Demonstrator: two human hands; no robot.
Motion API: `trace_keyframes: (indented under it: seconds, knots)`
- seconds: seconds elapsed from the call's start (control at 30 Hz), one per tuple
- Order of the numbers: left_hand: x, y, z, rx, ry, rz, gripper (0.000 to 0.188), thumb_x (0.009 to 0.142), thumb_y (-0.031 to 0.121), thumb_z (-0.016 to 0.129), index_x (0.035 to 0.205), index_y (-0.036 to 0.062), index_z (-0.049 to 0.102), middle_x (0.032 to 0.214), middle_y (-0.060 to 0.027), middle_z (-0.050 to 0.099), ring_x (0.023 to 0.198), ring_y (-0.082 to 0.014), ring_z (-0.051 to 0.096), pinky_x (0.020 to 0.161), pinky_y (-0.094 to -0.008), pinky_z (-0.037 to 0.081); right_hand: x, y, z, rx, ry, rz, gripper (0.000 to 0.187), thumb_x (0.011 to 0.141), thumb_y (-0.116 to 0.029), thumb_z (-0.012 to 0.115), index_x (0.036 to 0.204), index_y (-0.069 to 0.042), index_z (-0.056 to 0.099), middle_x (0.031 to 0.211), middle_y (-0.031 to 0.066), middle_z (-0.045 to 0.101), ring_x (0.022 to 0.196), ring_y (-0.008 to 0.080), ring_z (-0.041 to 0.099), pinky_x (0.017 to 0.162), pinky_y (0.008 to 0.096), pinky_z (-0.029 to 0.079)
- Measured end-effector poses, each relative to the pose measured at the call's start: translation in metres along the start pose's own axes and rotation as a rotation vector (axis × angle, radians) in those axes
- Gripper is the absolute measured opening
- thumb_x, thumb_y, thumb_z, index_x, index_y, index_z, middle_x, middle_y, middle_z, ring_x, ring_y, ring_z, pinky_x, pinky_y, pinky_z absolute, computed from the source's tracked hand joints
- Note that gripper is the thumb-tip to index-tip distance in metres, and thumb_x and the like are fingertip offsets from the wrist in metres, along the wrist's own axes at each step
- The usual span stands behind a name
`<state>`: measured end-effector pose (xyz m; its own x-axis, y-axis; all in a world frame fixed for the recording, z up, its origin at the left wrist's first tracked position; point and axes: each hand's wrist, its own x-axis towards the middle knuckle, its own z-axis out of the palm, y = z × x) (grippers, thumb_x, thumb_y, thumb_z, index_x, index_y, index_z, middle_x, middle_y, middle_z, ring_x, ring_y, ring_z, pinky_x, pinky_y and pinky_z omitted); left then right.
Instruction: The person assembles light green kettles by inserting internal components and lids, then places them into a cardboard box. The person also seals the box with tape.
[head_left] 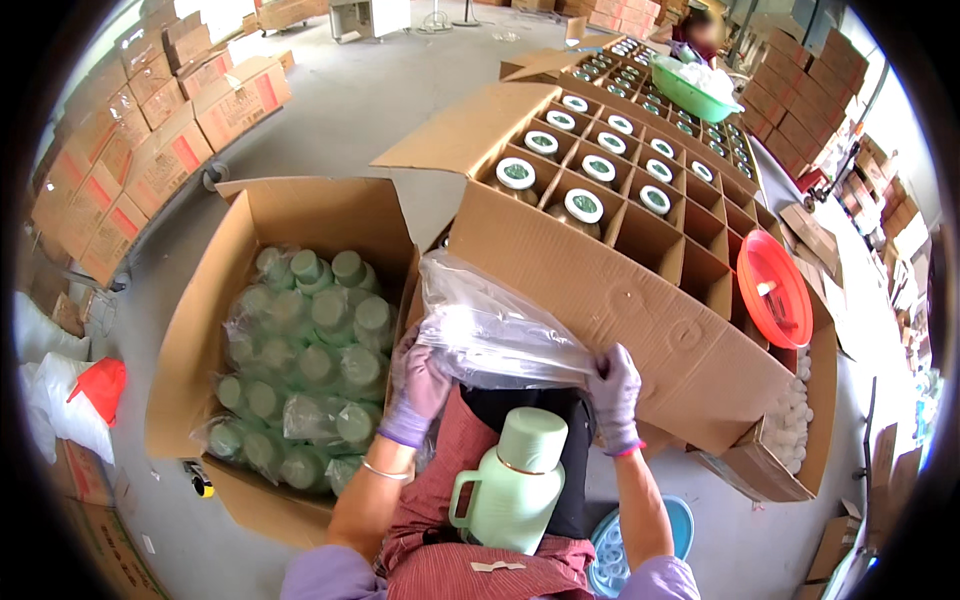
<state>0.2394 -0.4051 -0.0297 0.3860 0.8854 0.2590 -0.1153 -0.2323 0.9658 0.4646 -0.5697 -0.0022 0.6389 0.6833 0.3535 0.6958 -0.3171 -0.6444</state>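
- My left hand [420,380] is closed on one end of a clear plastic bag [505,340], and my right hand [614,388] grips the other end, so the bag spans the gap between them
- Below my hands, a pale green jug [515,490] rests in my lap, slightly tilted, its handle toward my left, outside the bag
- I judge the step in hand to be spreading the bag; the next move seems to call for finding its mouth and parting the layers, both grips held level
- Left of my left hand, a cardboard box [178,370] holds wrapped jugs [318,365]
- Beyond my right hand stands a divided box [610,320] of bottles [598,170]
- Glare and folds hide which edge opens and where my fingertips end; my right forearm partly covers a blue basin [683,522]
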Motion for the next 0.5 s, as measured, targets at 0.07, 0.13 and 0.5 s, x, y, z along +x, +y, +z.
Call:
trace_keyframes:
  seconds: [0.07,0.13,0.5]
  knots:
    - [-0.017,-0.022,-0.014,-0.289,-0.124,-0.328,0.032,0.087,0.008,0.056,0.116,-0.0028,0.062,0.095,-0.0053,0.067,0.081,-0.0125,0.06,0.07,-0.0292,0.051,-0.04,0.021,0.004,0.074,0.05,0.065,0.018,0.078,-0.006,0.068,0.086,-0.003,0.052,0.079,0.0136,0.051,0.069,0.0316,0.054,0.061,0.0402,0.045]
    - [-0.05,-0.01,-0.014,0.001,-0.538,-0.347,0.04,0.087,0.013,0.059,0.125,-0.0009,0.058,0.096,-0.004,0.068,0.077,-0.0151,0.062,0.067,-0.0328,0.051,-0.078,0.018,-0.002,0.066,0.081,0.08,0.009,0.086,-0.003,0.061,0.091,-0.001,0.053,0.085,0.0154,0.05,0.078,0.0309,0.052,0.071,0.0384,0.045]
    - [-0.233,-0.013,-0.11,0.115,-0.884,-0.077,0.043,0.095,0.024,0.06,0.133,0.0041,0.054,0.12,-0.0141,0.065,0.115,-0.0211,0.06,0.096,-0.0336,0.047,-0.327,0.097,-0.023,-0.196,-0.604,-0.622,0.037,0.073,-0.032,0.07,0.107,-0.017,0.068,0.132,0.0116,0.05,0.126,0.0361,0.04,0.101,0.0647,0.033]
